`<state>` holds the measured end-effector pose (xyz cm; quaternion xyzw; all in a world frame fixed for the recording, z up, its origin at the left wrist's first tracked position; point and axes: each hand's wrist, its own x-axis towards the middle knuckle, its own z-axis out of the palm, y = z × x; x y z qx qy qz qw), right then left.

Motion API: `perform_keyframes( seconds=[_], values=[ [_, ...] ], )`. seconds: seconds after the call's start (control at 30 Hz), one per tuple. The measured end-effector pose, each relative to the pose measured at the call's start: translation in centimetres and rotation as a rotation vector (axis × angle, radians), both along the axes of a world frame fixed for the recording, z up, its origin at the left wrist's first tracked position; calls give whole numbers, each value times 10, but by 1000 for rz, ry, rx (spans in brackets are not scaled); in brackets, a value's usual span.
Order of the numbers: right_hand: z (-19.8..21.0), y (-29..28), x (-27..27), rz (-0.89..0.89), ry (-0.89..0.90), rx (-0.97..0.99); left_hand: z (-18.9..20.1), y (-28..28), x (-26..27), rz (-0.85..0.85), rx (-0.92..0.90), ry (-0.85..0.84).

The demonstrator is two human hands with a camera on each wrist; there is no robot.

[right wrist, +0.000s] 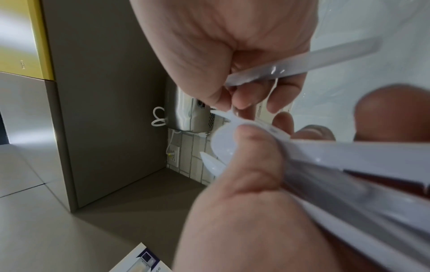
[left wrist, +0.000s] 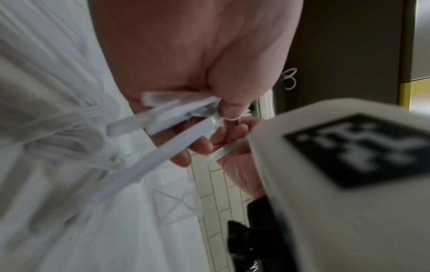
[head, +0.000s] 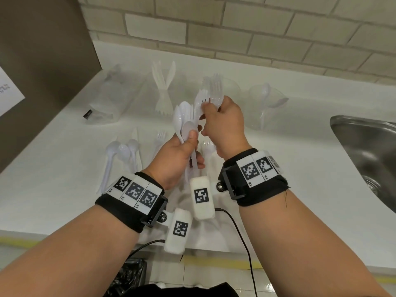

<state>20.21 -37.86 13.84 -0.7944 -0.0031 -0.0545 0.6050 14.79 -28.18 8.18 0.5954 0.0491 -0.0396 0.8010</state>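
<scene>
Left hand (head: 177, 159): we've got it raised, thumb on top, fingers and thumb wrapped round the cutlery bundle (head: 184, 120).
Right hand (head: 226, 125): we see it just above the left, back of the hand towards us, fingertips pinching the fork (head: 200, 100).
Wrists: both lifted, close together, the right a little higher.
Left forearm (head: 75, 254): bare, we watch it angle up from the lower left corner.
Right forearm (head: 310, 232): bare, slanting in from the lower right, meeting the left at the middle.
</scene>
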Motion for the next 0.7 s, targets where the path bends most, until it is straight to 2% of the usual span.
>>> perform_keyframes(
  seconds=[0.17, 0.23, 0.3, 0.47, 0.6, 0.7],
  values=[
    [7, -4, -1, -67, -90, 219, -6, 4, 0, 13, 33, 15],
    [12, -7, -2, -117, -176, 238, -7, 6, -1, 28, 40, -7],
    [16, -10, -2, -89, -198, 219, -8, 7, -1, 32, 62, -25],
    [4, -5, -6, 165, 13, -13, -2, 7, 0, 54, 122, -68],
    [2, -2, -11, 213, 155, 75, 2, 7, -1, 35, 170, -86],
    [5, 1, -9, 203, 175, 107, 1, 9, -1, 17, 169, -51]
  ],
)
